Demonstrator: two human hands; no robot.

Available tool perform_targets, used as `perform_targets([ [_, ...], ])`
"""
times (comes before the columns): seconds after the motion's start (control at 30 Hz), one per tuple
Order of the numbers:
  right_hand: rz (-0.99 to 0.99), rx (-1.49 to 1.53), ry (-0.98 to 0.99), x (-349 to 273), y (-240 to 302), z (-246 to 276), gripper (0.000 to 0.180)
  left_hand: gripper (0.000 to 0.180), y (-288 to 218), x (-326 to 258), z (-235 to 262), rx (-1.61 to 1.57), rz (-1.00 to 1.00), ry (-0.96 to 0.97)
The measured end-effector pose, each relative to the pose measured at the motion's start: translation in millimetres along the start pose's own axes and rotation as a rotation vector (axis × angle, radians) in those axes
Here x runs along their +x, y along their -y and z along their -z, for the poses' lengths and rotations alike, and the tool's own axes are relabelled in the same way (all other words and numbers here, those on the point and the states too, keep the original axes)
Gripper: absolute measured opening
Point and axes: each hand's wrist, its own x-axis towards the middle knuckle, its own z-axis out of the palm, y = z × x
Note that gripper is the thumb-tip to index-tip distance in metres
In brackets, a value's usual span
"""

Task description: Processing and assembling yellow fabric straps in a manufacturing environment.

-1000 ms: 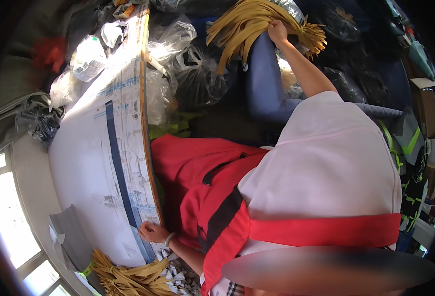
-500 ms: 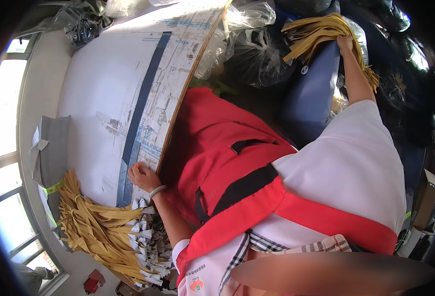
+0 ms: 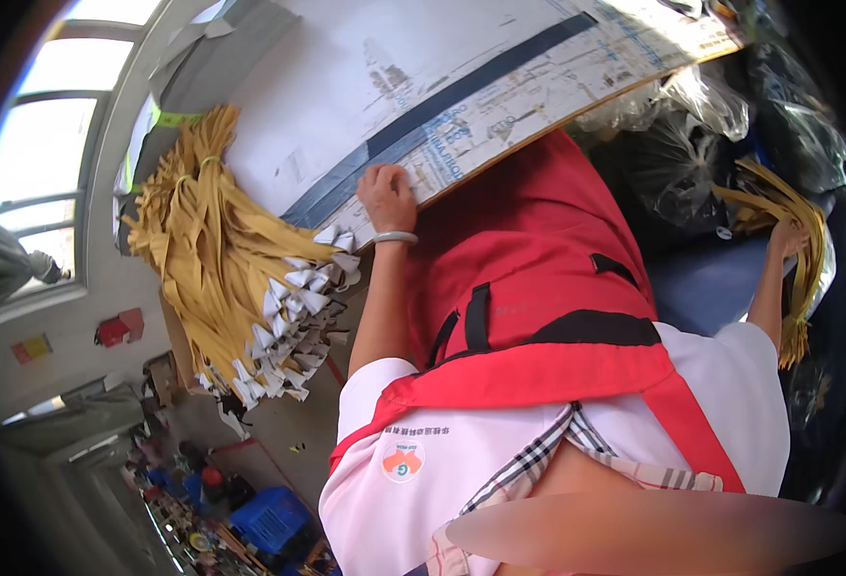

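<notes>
My right hand, stretched far out to the right, is closed around a bundle of yellow strips. The strips hang down on both sides of the fist. My left hand lies on the near edge of a white board-topped table, fingers a little bent and nothing visible in them. To its left, a larger pile of yellow strips, tied in bunches, lies over the table's end. Those strips have white, folded-looking ends.
Clear and dark plastic bags are heaped beyond the table on the right. A dark blue surface lies below my right hand. Grey stacked material stands at the table's far left, by the windows. A blue crate sits at the lower left.
The view has turned, so the table now slants up to the right. My right hand still grips the yellow bundle, now lower in view. My left hand stays on the table edge.
</notes>
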Motion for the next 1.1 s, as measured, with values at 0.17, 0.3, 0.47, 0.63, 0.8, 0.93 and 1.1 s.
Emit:
perform_targets([
  [0.17, 0.263, 0.824, 0.641, -89.6, 193.7, -16.9, 0.026, 0.011, 16.3, 23.4, 21.3, -0.335, 0.269, 0.165],
  [0.3, 0.603, 1.168, 0.889, -178.7, 422.5, 104.5, 0.02, 0.015, 40.8, 68.5, 105.1, -0.219, 0.256, 0.117],
  [0.47, 1.165, 1.362, 1.072, -280.6, 569.0, 251.8, 0.013, 0.023, 130.9, 105.2, 186.2, 0.081, 0.295, 0.106],
  [0.63, 1.49, 1.329, 0.832, -331.6, 595.0, 264.0, 0.015, 0.031, 205.7, 130.4, 254.7, 0.337, 0.537, 0.137],
  [0.8, 1.249, 1.322, 1.128, -331.2, 598.1, 262.4, 0.015, 0.037, 278.9, 176.6, 306.2, 0.666, 0.518, 0.123],
  [0.93, 1.23, 1.283, 1.177, -328.9, 599.9, 265.9, 0.017, 0.039, 320.8, 217.0, 288.1, 0.846, 0.442, 0.016],
  [1.1, 1.217, 1.266, 1.19, -327.0, 603.9, 271.1, 0.017, 0.056, 352.2, 249.8, 194.9, 0.742, 0.601, 0.186],
])
